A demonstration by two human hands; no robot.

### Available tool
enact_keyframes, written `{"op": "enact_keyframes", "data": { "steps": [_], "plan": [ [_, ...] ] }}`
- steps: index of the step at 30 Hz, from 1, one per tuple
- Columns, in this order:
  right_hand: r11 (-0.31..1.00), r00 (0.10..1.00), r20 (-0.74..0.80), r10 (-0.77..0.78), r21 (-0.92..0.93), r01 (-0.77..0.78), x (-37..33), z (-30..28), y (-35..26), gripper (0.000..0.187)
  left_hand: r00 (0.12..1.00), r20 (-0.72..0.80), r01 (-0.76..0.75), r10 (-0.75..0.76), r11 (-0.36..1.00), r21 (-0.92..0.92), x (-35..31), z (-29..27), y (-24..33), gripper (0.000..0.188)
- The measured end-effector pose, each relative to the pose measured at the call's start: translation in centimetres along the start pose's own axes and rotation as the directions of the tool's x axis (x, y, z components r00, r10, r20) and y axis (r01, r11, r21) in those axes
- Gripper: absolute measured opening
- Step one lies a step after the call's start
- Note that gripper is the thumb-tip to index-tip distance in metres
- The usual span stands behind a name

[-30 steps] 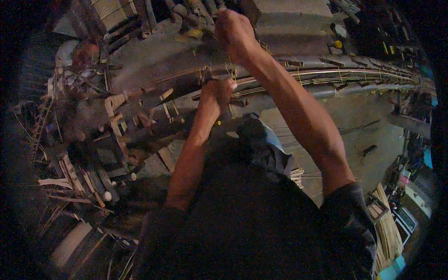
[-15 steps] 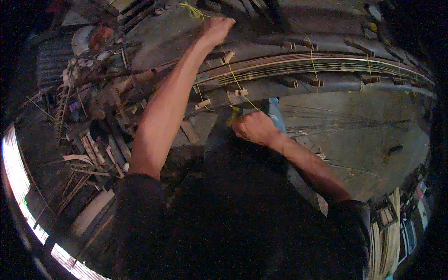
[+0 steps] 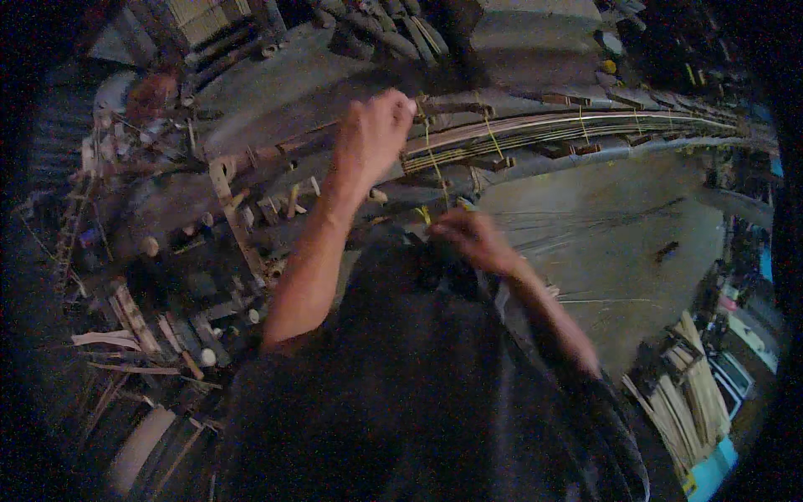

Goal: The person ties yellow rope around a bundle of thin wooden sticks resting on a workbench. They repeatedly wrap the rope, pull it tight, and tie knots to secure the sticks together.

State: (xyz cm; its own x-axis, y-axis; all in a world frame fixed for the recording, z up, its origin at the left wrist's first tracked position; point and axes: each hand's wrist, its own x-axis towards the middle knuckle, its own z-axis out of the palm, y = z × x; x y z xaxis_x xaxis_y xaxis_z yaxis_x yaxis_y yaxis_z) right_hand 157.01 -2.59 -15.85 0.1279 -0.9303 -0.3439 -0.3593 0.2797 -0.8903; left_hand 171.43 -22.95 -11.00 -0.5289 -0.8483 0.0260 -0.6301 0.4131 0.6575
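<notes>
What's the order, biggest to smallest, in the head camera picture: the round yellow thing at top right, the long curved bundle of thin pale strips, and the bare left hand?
1. Long curved bundle of thin pale strips
2. Bare left hand, probably nearer the camera, so it looks bigger
3. Round yellow thing

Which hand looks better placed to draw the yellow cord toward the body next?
Right, probably: the right hand is on the near side of the strip bundle, beside the yellow cord; the left hand is farther out, by the bundle's far edge.
</notes>
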Motion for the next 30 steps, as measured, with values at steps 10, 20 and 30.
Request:
{"op": "enact_keyframes", "data": {
  "steps": [10, 20, 30],
  "plan": [
    [0.393, 0.856, 0.320, -0.405, -0.785, 0.479, 17.6, -7.0, -20.3, 0.028, 0.998, 0.033, 0.049, -0.049, 0.999, 0.019, -5.3, 6.1, -2.3, 0.025],
    [0.966, 0.871, -0.421, -0.252, -0.057, 0.251, 18.4, -6.5, -7.0, 0.020, 0.981, 0.017, 0.190, -0.192, 0.977, 0.093, -4.1, 4.6, -0.7, 0.023],
    [0.787, 0.851, 0.402, -0.337, -0.376, 0.489, 4.4, 5.0, 0.6, 0.017, 0.990, 0.113, 0.133, -0.079, 0.771, -0.623, -0.9, 2.2, 3.4, 0.026]
  ]
}}
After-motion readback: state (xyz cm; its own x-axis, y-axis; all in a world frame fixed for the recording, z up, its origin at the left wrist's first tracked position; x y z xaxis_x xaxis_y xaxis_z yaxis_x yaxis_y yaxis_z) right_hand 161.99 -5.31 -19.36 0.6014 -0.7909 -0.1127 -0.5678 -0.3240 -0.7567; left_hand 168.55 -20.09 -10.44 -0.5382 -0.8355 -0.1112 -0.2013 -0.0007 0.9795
